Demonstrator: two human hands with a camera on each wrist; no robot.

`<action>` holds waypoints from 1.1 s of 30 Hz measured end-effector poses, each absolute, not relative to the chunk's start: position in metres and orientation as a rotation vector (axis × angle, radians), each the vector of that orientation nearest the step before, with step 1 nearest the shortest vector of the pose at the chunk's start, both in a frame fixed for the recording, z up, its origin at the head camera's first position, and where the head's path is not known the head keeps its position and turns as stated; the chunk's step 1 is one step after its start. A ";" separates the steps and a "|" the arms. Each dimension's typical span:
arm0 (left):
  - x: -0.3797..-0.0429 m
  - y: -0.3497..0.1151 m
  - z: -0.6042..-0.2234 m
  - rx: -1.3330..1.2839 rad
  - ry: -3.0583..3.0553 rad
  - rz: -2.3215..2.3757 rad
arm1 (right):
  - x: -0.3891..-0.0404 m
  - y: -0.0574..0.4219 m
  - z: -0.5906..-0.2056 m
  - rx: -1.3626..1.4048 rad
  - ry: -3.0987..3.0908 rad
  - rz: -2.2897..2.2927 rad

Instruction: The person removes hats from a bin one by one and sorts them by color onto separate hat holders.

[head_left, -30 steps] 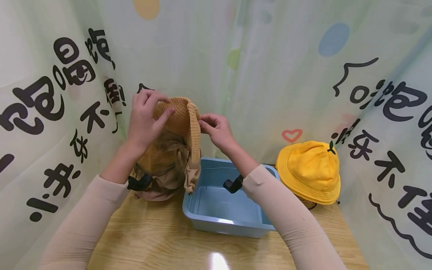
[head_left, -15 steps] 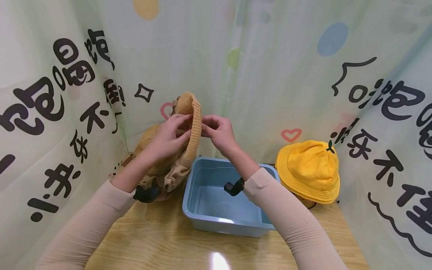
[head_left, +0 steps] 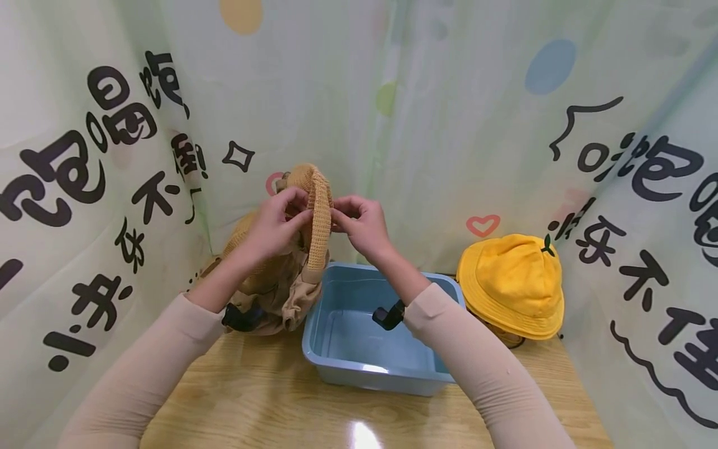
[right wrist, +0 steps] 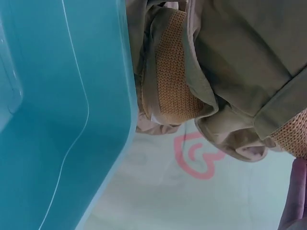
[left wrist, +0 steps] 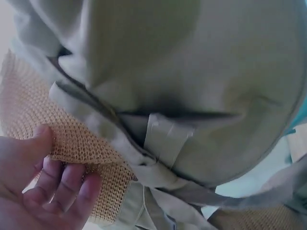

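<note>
A sun hat of tan woven straw (head_left: pixel 320 234) and khaki cloth (left wrist: pixel 216 72) is held up on edge above the left of the table. My left hand (head_left: pixel 272 227) pinches its woven part from the left, thumb on one face and fingers beneath, as the left wrist view shows. From the other side my right hand (head_left: pixel 363 226) pinches the same woven edge; only its fingertip (right wrist: pixel 297 191) shows in the right wrist view. A cloth strap (left wrist: pixel 163 177) crosses the hat. More tan straw and khaki cloth (head_left: pixel 272 305) hang below, partly behind my left forearm.
A blue plastic bin (head_left: pixel 370 368) stands under my right forearm, with a thin pale line along its inner wall. To its right sits a yellow bucket hat (head_left: pixel 513 280) with a green sprout on top. Printed curtains (head_left: pixel 437 125) enclose the wooden table (head_left: pixel 252 386) behind and at both sides.
My left hand has come down and right from the hat's upper left edge to pinch it near my right hand. The hat has turned edge-on and its upper part has swung right.
</note>
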State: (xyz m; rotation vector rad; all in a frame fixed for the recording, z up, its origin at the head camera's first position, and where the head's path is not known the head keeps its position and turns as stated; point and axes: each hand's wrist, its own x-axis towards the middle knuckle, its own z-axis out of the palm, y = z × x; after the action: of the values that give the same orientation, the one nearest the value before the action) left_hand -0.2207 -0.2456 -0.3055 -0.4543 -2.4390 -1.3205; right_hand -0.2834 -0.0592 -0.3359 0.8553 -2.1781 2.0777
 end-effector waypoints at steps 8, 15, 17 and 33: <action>-0.212 -0.265 -0.289 -0.397 -2.385 -1.175 | -0.291 -0.050 -0.332 0.810 -2.183 1.970; -0.205 -0.282 -0.276 -0.411 -2.335 -1.010 | -0.293 -0.048 -0.324 0.825 -2.201 1.837; -0.203 -0.286 -0.272 -0.424 -2.311 -0.972 | -0.293 -0.049 -0.322 0.833 -2.199 1.773; -0.202 -0.338 -0.278 -0.434 -2.268 -0.601 | -0.298 -0.080 -0.327 0.941 -2.217 1.490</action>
State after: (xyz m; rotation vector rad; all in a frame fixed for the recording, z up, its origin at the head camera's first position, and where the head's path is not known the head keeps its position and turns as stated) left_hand -0.2021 -0.3375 -0.2775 -0.4340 -2.2680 -0.6012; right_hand -0.2982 -0.0800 -0.3267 0.9408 -2.2173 1.4897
